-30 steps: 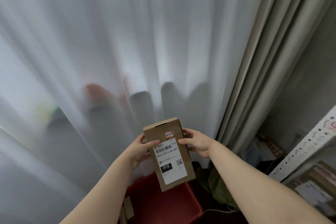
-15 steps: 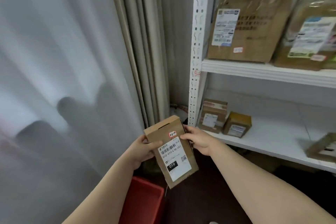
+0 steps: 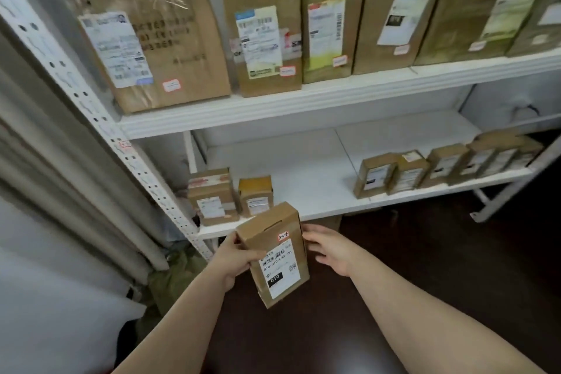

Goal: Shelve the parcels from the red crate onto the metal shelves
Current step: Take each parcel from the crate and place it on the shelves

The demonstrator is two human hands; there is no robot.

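A small brown cardboard parcel (image 3: 274,252) with a white barcode label marked 010 is held in front of the lower shelf (image 3: 318,191) of the white metal shelving. My left hand (image 3: 235,259) grips its left side, thumb across the front. My right hand (image 3: 329,247) is just right of the parcel, fingers spread and relaxed, apparently off the box. The red crate is out of view.
Two small boxes (image 3: 212,197) stand at the lower shelf's left end and a row of several small boxes (image 3: 425,170) at its right, with bare shelf between. Large parcels (image 3: 267,36) line the upper shelf. A perforated upright (image 3: 91,109) and curtains (image 3: 45,176) stand left.
The view swung right from the curtain and red crate to the shelves. The parcel travelled with my hands. My right hand has let go of the parcel's right edge and opened.
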